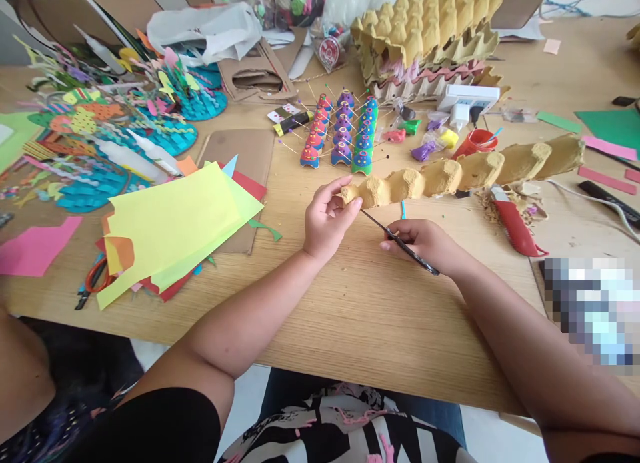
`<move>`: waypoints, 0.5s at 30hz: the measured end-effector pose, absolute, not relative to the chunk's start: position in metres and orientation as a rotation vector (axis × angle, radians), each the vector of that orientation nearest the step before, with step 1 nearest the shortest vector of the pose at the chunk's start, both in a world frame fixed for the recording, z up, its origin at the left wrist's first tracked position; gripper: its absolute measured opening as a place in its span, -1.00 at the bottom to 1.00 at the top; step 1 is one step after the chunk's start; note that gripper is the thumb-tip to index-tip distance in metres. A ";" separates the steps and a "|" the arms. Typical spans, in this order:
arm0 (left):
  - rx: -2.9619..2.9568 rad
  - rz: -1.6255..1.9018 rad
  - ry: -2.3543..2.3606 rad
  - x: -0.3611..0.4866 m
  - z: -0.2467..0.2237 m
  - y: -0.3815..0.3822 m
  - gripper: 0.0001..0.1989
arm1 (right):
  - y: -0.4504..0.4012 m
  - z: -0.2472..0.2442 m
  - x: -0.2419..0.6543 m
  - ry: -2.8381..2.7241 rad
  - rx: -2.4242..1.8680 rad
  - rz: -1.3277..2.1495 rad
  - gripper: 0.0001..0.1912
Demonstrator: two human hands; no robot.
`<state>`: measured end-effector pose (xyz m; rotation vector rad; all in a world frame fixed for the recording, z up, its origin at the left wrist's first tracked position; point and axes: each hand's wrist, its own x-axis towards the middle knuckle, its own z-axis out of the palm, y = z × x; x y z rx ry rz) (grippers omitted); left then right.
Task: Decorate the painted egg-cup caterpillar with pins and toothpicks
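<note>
My left hand (327,216) pinches the near end of a long yellow strip of egg carton (453,176), thumb below and fingers above. The strip is a row of bumps that slants up to the right above the table. My right hand (425,246) is closed on a pair of black scissors (413,251), seen nearly edge-on. Their thin tip points up and left, close under the strip's end by my left thumb. Behind the strip stand three painted egg-carton caterpillars (343,129), with pins sticking out of them.
Yellow paper sheets (175,216) lie on cardboard at left, near blue craft pieces (93,189) and glue bottles (130,159). Egg trays (425,29) are stacked at the back. A red utility knife (517,223) and a red cup (475,143) are at right. Another person's arm (23,369) shows at lower left.
</note>
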<state>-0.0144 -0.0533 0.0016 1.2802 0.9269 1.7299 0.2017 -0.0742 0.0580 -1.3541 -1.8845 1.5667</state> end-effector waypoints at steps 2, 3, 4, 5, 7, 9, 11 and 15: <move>1.247 1.726 0.911 -0.014 0.003 -0.054 -0.51 | -0.074 0.056 0.202 -1.883 -1.351 1.559 -0.50; 1.228 1.724 0.907 -0.014 0.004 -0.054 -0.51 | -0.074 0.056 0.203 -1.887 -1.349 1.558 -0.50; 1.210 1.721 0.909 -0.014 0.005 -0.054 -0.51 | -0.074 0.055 0.203 -1.893 -1.346 1.557 -0.50; 1.195 1.720 0.916 -0.013 0.006 -0.054 -0.51 | -0.074 0.055 0.203 -1.901 -1.344 1.555 -0.51; 1.176 1.721 0.935 -0.013 0.007 -0.055 -0.50 | -0.074 0.056 0.204 -1.912 -1.336 1.552 -0.52; 1.172 1.726 0.945 -0.012 0.008 -0.055 -0.50 | -0.075 0.057 0.204 -1.917 -1.331 1.547 -0.51; 1.171 1.734 0.936 -0.012 0.008 -0.055 -0.51 | -0.075 0.058 0.204 -1.926 -1.332 1.534 -0.51; 1.155 1.746 0.913 -0.011 0.008 -0.054 -0.52 | -0.075 0.057 0.204 -1.949 -1.334 1.515 -0.52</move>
